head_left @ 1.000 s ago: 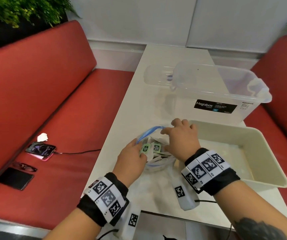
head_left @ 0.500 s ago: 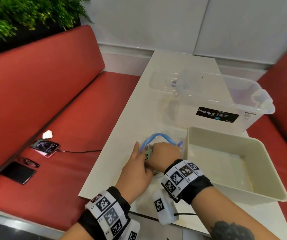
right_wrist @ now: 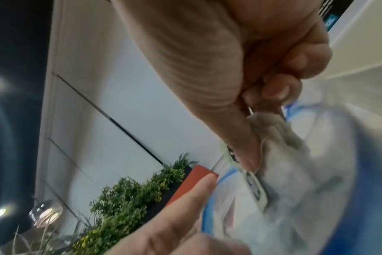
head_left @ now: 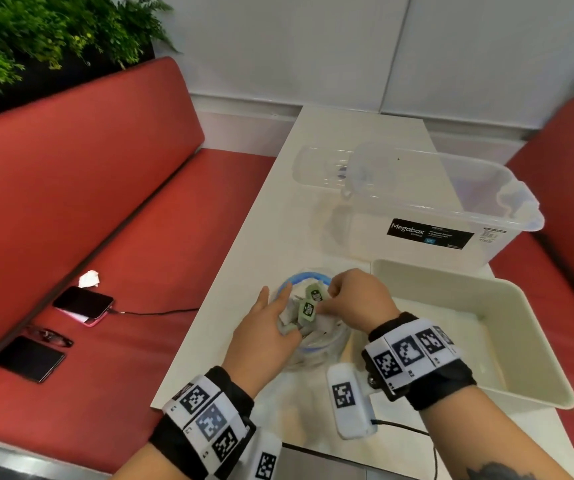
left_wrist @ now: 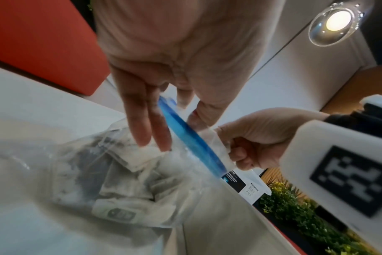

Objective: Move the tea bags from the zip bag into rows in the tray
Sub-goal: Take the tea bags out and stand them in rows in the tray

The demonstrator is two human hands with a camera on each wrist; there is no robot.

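Note:
A clear zip bag (head_left: 316, 351) with a blue zip rim (head_left: 308, 276) lies open on the white table, full of tea bags (left_wrist: 124, 188). My left hand (head_left: 283, 313) holds its near-left rim, straight fingers (left_wrist: 142, 120) outside and thumb on the other side of the zip. Over the bag's mouth, my right hand (head_left: 330, 299) pinches a white tea bag (right_wrist: 270, 124) between thumb and fingers. Two green tags (head_left: 308, 308) show just left of it. The cream tray (head_left: 451, 282) stands right of the bag, its floor bare.
A clear Megabox bin (head_left: 451, 216) stands behind the tray, a clear lid (head_left: 320, 171) behind that. On the red bench to the left lie a phone (head_left: 83, 304) on a cable, glasses (head_left: 50, 336) and a black device (head_left: 29, 358). The table's left edge (head_left: 216, 306) is close.
My right hand, down inside the bag half a second ago, has come up to the mouth with a tea bag and green tags showing. The left hand stays at the rim.

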